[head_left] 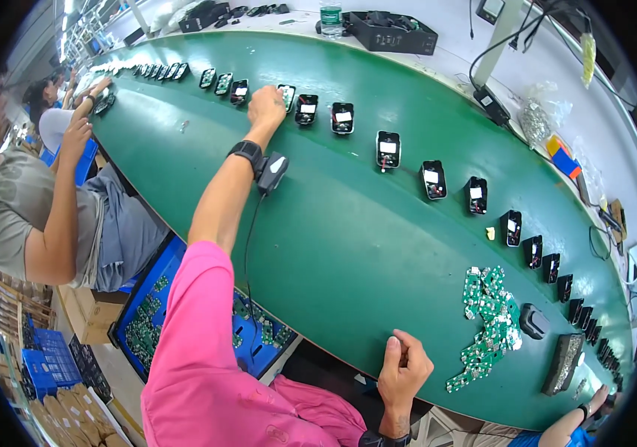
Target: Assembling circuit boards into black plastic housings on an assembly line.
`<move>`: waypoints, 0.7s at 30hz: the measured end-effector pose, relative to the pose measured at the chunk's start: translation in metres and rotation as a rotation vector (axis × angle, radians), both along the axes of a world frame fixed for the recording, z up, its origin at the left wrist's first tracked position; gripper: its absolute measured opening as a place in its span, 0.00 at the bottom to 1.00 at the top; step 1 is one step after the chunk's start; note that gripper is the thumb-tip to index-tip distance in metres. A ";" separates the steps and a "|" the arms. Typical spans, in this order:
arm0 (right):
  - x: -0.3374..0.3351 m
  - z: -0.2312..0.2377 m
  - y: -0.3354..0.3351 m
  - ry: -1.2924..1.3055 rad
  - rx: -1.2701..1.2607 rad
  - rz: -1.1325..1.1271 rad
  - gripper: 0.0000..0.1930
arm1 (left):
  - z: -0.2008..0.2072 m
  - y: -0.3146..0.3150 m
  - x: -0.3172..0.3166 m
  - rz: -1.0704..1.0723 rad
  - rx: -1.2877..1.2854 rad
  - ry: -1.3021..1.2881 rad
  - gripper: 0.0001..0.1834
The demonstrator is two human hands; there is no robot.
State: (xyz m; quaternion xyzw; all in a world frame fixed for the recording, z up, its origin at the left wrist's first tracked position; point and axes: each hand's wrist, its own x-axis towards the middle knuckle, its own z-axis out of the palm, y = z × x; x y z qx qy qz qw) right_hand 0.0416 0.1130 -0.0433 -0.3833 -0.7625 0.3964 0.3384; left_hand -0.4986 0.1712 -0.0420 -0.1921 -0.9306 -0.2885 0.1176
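Behind the green tabletop [318,231], along a pale ledge [305,27]: a clear bottle [331,21] with a green label, close beside a black box [393,37] of dark items. Farther right, near a pale post [498,51], a black adapter [491,106], then a crumpled clear bag [544,121] and an orange-and-blue box [564,159]. At left, a person in a grey top [7,216]. Lower left, a cardboard box [89,314], a blue basket [52,361] and brown packages [72,417].
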 end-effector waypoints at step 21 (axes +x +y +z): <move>0.109 0.021 0.015 -0.139 0.249 -0.316 0.03 | 0.043 -0.051 0.145 -0.832 -0.059 0.501 0.36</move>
